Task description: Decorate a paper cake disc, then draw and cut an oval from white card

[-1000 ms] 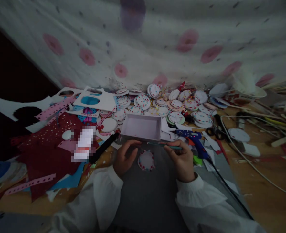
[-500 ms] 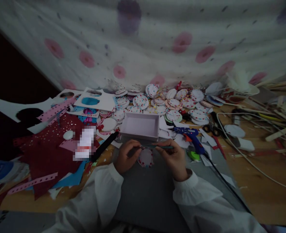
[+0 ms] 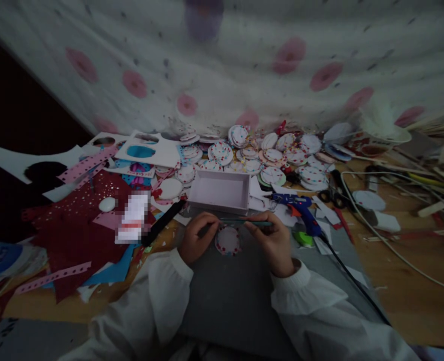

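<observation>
— Holding what over the grey mat [image 3: 229, 296]?
— Both hands pinched a thin teal stick [image 3: 244, 221]: left hand [image 3: 196, 239], right hand [image 3: 273, 241], level above the dotted paper disc [image 3: 228, 240], keeping it steady.

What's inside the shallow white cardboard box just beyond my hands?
The shallow white cardboard box shows only a bare pale floor. Its near wall hides the strip of floor right behind it, so anything small lying there cannot be seen.
</observation>
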A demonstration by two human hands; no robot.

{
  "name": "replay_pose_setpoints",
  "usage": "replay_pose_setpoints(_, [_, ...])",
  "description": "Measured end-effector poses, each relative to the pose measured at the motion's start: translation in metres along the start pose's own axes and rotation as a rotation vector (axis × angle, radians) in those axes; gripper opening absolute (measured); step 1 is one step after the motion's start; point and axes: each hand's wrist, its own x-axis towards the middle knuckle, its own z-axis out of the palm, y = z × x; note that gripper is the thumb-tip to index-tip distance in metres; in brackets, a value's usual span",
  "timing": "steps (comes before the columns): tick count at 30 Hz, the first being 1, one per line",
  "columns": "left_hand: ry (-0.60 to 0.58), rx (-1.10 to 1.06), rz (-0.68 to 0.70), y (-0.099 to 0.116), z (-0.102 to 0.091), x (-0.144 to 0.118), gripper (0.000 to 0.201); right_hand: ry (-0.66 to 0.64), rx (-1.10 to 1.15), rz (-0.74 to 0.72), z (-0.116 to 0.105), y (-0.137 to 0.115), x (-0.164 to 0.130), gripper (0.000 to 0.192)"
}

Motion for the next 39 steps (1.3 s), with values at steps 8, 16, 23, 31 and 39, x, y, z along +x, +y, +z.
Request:
replay_pose_setpoints(8, [-0.012, 0.005, 0.022, -0.001, 0.001, 0.0, 0.014, 0.016, -0.023, -0.011, 0.0, -0.001, 0.0, 0.016])
replay_pose_setpoints(16, [-0.021, -0.006, 0.051, -0.004, 0.002, -0.002, 0.014, 0.019, -0.06, -0.062, -0.002, -0.002, -0.003, 0.016])
replay_pose_setpoints(23, [0.016, -0.006, 0.031, 0.001, -0.001, 0.002, 0.017, 0.15, -0.064, -0.239, -0.004, 0.002, -0.006, 0.012])
replay_pose_setpoints(31, [-0.017, -0.121, -0.246, 0.032, -0.003, -0.008, 0.033, 0.093, -0.412, -0.822, -0.012, -0.003, -0.015, 0.023])
replay_pose_setpoints(39, [-0.043, -0.566, -0.662, 0.091, 0.009, -0.016, 0.049, -0.23, -0.728, -1.257, -0.011, -0.039, -0.036, 0.018])
